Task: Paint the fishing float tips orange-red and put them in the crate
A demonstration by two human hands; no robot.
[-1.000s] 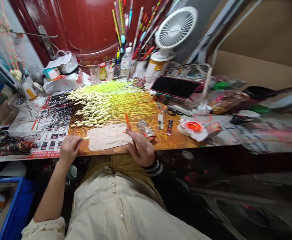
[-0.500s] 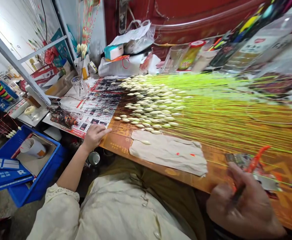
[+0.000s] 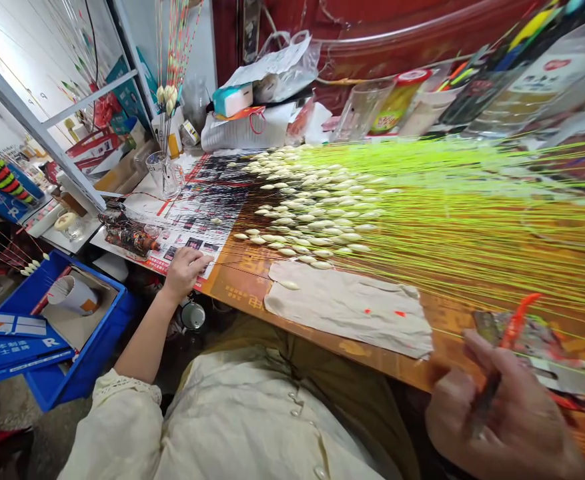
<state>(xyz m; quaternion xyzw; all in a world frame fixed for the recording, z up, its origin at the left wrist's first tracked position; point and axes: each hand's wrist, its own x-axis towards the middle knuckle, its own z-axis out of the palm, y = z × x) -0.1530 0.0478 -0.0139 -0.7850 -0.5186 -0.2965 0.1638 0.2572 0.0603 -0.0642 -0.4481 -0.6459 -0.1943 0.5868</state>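
Observation:
My left hand [image 3: 187, 272] is closed in a pinch on the thin dark stem of a fishing float [image 3: 288, 285]. The float's pale, spindle-shaped body lies over the left end of a cream cloth [image 3: 347, 310]. On the right, blurred by motion, my right hand [image 3: 507, 413] is closed around a dark-handled brush with an orange-red tip [image 3: 519, 321]. That tip is above a paint-smeared plate [image 3: 557, 347]. Many more pale floats [image 3: 317, 200] lie side by side beyond the cloth, dark stems to the left and yellow-green tips to the right.
A blue crate [image 3: 107, 327] with a white cup stands at lower left. Glass mug [image 3: 162, 175] holds upright floats. Bottles, a jar [image 3: 397, 103] and bags line the back. The table's front edge [image 3: 317, 335] runs close to my lap. Another person's arm shows at far left.
The view has shifted slightly, so the table appears further right. My left hand has moved a little left, drawing the float left across the cloth. My right hand still holds the brush.

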